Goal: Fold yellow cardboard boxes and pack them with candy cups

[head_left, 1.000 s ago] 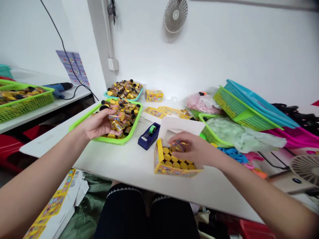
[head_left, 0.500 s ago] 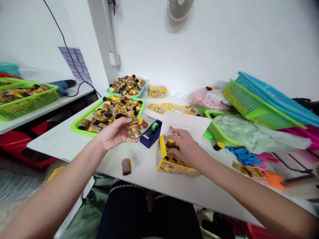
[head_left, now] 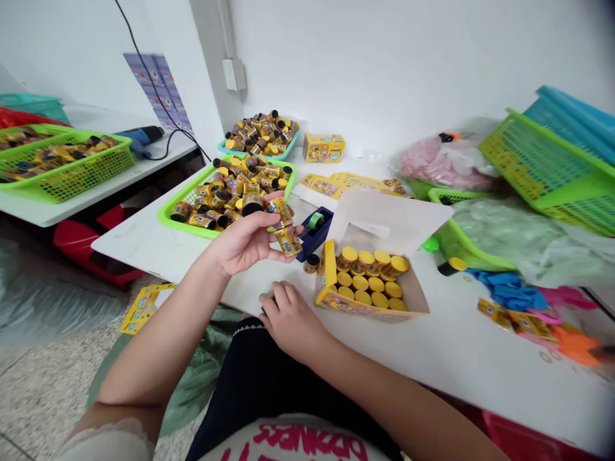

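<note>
On a white table (head_left: 446,365), the open carton (head_left: 355,305), long axis crosswise, lies just right of the nearer right hand (head_left: 294,322), curled, its grip unclear; leftward, the raised left hand (head_left: 247,242) pinches small canisters (head_left: 288,241).

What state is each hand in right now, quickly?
Left hand: holding small containers.
Right hand: fingers curled; cannot tell whether they hold anything.

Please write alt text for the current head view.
The left hand holds small containers above a white table; the right hand is at its near edge, by an open box of yellow-topped containers. A green basket beyond holds many more.
</note>
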`<state>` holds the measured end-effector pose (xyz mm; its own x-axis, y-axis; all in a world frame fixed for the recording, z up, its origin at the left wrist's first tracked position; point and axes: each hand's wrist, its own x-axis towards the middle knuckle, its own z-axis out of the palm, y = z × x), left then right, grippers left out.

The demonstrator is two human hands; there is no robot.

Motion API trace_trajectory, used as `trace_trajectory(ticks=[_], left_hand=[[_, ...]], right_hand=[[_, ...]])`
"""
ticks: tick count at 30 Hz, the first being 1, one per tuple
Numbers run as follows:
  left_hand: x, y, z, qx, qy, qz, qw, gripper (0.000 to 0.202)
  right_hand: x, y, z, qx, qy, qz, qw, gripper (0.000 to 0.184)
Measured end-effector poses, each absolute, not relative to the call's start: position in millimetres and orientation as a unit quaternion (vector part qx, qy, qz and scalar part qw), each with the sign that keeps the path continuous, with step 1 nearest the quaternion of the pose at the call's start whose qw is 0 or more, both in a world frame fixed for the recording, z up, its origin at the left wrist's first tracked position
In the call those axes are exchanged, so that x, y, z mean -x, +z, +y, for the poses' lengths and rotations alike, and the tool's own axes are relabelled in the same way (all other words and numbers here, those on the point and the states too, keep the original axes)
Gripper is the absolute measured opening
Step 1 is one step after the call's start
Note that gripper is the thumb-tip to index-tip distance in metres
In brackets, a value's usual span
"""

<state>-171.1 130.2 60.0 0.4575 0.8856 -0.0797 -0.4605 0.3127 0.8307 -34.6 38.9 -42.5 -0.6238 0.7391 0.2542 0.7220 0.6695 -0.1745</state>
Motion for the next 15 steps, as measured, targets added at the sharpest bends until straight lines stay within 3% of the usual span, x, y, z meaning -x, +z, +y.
trace_trajectory(ticks=[2, 5, 8, 11, 15], left_hand=[[179, 58, 123, -0.39, 0.445, 0.284, 0.754, 0.052], [189, 53, 107, -0.393, 0.439, 0.308, 0.747, 0.053], [193, 44, 88, -0.397, 0.419, 0.336, 0.744, 0.052], [193, 34, 72, -0.395, 0.398, 0.345, 0.753, 0.051], [191, 24, 58, -0.391, 0.363, 0.339, 0.775, 0.051]], right_hand=[[15, -21, 22, 0.39, 0.057, -0.904, 0.165, 0.034], [-26, 25, 6, 0.373, 0.131, -0.891, 0.223, 0.023], [-69, 66, 21, 0.443, 0.114, -0.852, 0.254, 0.026], [-95, 87, 53, 0.507, 0.111, -0.829, 0.21, 0.033], [-92, 85, 85, 0.552, 0.144, -0.815, 0.107, 0.029]])
